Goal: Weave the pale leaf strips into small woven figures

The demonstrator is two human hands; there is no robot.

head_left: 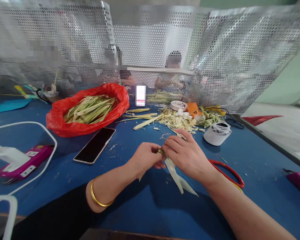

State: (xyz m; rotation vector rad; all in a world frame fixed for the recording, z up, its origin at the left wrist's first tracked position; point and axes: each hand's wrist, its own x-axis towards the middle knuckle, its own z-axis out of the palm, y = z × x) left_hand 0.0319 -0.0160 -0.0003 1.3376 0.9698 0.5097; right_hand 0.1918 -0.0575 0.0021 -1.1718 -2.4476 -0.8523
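Note:
My left hand (147,157) pinches a small bundle of pale green leaf strips (174,175) above the blue table. Closed around the same bundle from the right, my right hand (181,150) touches the left hand's fingertips. Two flat, pointed ends of the strips hang down below the hands, spread apart like a fork. A thin end pokes out above the right hand's fingers. The fingers cover the middle of the bundle. Behind the right wrist lies a red loop-shaped handle (233,171), partly hidden by the arm.
A red plastic bag (56,116) holds many long strips. A phone (95,146) and a purple power strip (37,160) lie left. Plant scraps (178,121) and a white spool (216,134) lie beyond my hands. A perforated metal screen (147,36) divides off people opposite.

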